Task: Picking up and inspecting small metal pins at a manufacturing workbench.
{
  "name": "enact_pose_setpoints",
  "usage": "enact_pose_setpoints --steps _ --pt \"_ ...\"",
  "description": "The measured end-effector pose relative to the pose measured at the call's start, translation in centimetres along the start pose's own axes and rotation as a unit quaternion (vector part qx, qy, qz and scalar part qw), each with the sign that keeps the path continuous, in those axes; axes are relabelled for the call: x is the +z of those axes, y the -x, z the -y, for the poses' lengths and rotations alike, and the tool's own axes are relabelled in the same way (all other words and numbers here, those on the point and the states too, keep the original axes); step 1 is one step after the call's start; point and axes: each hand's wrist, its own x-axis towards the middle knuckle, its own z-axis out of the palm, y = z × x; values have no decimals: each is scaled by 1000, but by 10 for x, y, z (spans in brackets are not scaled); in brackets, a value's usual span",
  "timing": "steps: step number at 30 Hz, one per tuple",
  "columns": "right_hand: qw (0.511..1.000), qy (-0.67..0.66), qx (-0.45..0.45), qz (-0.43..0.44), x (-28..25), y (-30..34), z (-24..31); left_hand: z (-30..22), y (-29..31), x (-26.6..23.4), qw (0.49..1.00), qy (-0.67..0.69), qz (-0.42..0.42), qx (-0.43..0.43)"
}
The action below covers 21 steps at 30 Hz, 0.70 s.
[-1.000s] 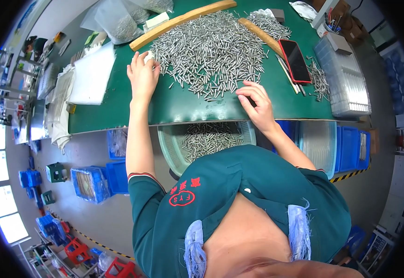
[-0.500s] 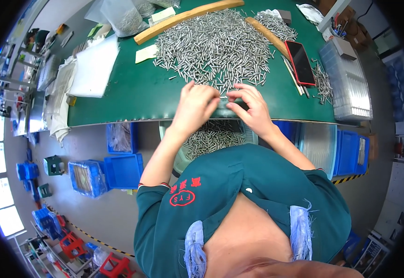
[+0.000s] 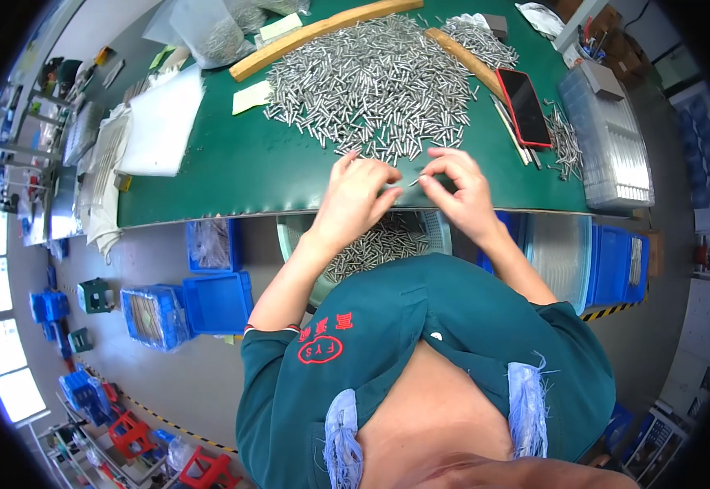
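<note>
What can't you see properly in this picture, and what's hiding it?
Head view: whether the left hand grips anything; the back of the hand covers most of its grip.
Head view: the exact tip shape of the metal pin in the right hand; too small.
Head view: the whole basket; the green table and dark green shirt hide parts.
Head view: the top of the clear plastic bag; the picture's upper edge cuts it off.

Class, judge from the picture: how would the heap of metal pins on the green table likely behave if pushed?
The heap of metal pins would probably spread rather than move as one block, since the pieces lie loose. Single ones may roll, as they look slim and rounded. The heap is likely heavy, given its metallic shine.
</note>
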Motion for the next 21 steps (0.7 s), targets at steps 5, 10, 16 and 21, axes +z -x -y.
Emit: enact_pose_setpoints --steps 5,10,16,21 --pt "969 176 42 -169 -72 -10 -48 30 16 -23 993 -78 -51 -68" --pt "864 465 72 -180 -162 3 -84 56 35 -45 979 -100 -94 -149" --pt "885 415 96 -187 -174 0 -74 64 38 -54 972 -119 -128 -156" --pt "972 202 3 -122 -101 -13 -53 69 47 -47 973 -86 -117 -178"
